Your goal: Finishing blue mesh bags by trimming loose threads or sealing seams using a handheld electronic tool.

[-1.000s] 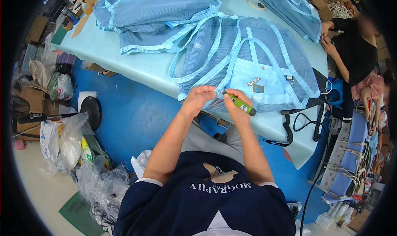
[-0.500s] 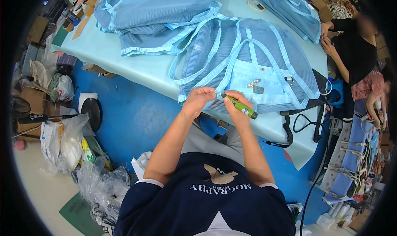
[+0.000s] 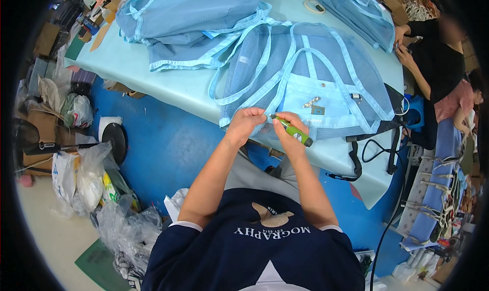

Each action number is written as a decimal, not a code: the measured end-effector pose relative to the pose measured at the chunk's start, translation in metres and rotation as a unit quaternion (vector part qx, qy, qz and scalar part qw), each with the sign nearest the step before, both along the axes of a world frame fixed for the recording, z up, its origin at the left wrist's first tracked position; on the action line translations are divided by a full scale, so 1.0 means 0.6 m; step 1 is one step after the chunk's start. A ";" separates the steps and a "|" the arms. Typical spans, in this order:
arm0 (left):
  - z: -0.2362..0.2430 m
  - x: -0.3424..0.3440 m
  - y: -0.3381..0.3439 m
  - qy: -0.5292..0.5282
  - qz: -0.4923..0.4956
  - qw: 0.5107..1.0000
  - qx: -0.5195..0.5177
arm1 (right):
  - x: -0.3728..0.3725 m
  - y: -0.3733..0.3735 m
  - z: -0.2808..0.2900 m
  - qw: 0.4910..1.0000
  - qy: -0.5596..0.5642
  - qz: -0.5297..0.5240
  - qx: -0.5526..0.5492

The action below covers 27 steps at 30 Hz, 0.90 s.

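A light-blue mesh bag (image 3: 326, 61) with long fabric straps lies on the table in front of me. My left hand (image 3: 245, 125) pinches the bag's near edge, close to the foot of a strap, thumb against fingers. Just to its right, my right hand (image 3: 291, 133) is wrapped round a short green cylindrical tool with dark ends (image 3: 298, 134). The tool's dark tip points up-left at the bag's edge beside my left fingertips. Whether the tip touches the fabric I cannot tell. A pale blue pocket panel (image 3: 300, 95) with metal fittings sits on the bag.
More blue mesh bags (image 3: 198, 21) are piled at the far left of the table (image 3: 168, 87), and another bag (image 3: 356, 16) lies far right beside a co-worker (image 3: 433, 61). A tape roll (image 3: 314, 6), black straps (image 3: 352, 161), a cable (image 3: 392, 214), plastic bags (image 3: 91, 179) and a fan (image 3: 113, 142) are around.
The green tool has tilted slightly in my right hand, its rear end shifting a little left. My left hand keeps its pinch on the bag's edge.
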<state>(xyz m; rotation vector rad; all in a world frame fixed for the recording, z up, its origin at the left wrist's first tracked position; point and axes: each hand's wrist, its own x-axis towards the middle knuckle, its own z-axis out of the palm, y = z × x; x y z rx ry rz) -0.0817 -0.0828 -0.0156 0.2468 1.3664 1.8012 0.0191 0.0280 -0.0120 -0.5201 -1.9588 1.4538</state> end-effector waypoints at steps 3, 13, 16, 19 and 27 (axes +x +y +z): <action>-0.004 -0.001 -0.001 -0.006 0.006 1.000 0.002 | -0.003 -0.002 0.004 1.000 -0.003 0.002 0.005; -0.001 0.001 -0.001 -0.012 0.011 1.000 -0.005 | -0.002 0.001 0.008 0.999 -0.041 -0.014 -0.019; -0.002 0.002 -0.001 -0.011 0.009 1.000 0.005 | 0.000 0.003 -0.007 0.999 0.032 0.014 0.021; -0.005 -0.001 -0.001 -0.013 0.009 1.000 0.009 | -0.005 0.000 -0.005 1.000 -0.014 -0.006 -0.021; -0.007 -0.002 -0.001 -0.017 0.009 1.000 0.009 | -0.005 0.002 0.004 1.000 -0.010 -0.012 0.011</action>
